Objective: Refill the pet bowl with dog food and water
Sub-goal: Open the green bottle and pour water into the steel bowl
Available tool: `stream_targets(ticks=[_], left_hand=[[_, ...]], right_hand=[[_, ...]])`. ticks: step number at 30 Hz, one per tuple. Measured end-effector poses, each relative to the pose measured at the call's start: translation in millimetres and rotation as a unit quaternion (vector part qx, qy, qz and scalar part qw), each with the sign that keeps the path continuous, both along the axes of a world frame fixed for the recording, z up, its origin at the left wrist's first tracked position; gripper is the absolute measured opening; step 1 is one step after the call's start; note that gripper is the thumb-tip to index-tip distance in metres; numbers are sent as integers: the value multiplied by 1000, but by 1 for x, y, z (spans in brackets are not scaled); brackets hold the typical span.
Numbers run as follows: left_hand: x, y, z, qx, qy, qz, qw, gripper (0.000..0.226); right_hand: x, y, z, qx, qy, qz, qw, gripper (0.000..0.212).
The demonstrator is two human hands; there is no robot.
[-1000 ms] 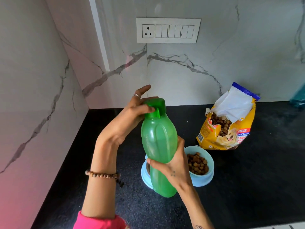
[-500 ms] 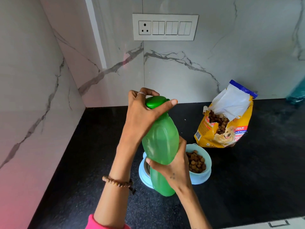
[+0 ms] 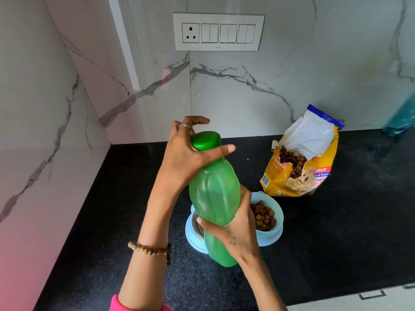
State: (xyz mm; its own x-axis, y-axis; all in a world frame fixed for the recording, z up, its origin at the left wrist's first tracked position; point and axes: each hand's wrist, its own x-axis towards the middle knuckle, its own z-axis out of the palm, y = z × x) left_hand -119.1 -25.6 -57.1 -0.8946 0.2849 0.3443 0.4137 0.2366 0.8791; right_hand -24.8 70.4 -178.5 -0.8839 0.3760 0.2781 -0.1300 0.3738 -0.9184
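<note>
Food side of my twin pet bowl (image 3: 272, 232), lower centre of frame, already holds kibble; that half looks done. Steel water cup (image 3: 198, 225) on bowl's left mostly hidden behind bottle, contents not visible. Green water bottle (image 3: 214, 196) upright above bowl, cap (image 3: 205, 140) on. My right hand (image 3: 233, 230) wrapped round bottle body; my left hand (image 3: 186, 153) curled over cap. Open dog food bag (image 3: 301, 158) right of centre on black tabletop (image 3: 348, 221). Left to do, I judge: uncap, pour water.
</note>
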Motion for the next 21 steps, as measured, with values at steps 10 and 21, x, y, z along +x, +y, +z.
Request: stream_targets(ticks=[10, 21], left_hand=[[-1, -17, 2, 78, -135, -200, 967, 79], [0, -27, 3, 81, -169, -199, 962, 87]], right_hand=[[1, 0, -1, -19, 5, -13, 1000, 83], [0, 0, -1, -12, 0, 5, 1000, 82]])
